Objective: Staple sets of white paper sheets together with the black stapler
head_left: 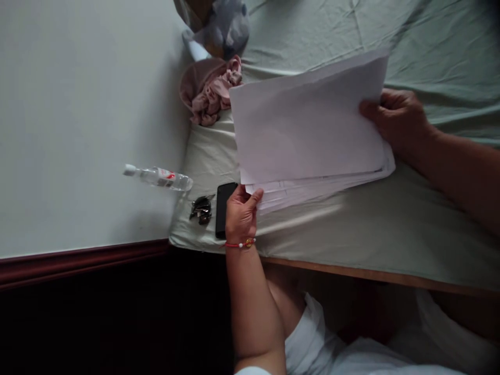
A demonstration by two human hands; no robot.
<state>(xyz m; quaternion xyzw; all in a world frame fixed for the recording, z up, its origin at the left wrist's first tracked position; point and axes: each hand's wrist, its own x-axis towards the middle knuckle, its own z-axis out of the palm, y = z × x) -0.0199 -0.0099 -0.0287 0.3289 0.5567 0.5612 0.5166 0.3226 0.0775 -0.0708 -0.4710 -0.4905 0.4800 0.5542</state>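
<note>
A stack of white paper sheets [308,127] is held up over a bed covered in a pale green sheet [371,229]. My left hand [241,213] pinches the stack's lower left corner, a red bead bracelet on its wrist. My right hand [396,119] grips the stack's right edge with the thumb on top. The top sheet looks blank and is lifted a little from the sheets beneath, whose edges fan out along the bottom.
A black phone [223,205] and a bunch of keys [201,209] lie on the bed by my left hand. A clear plastic bottle [160,177] shows against the white wall. Pink crumpled cloth [213,91] and a bag [219,23] sit above. The bed's wooden edge [351,273] runs below.
</note>
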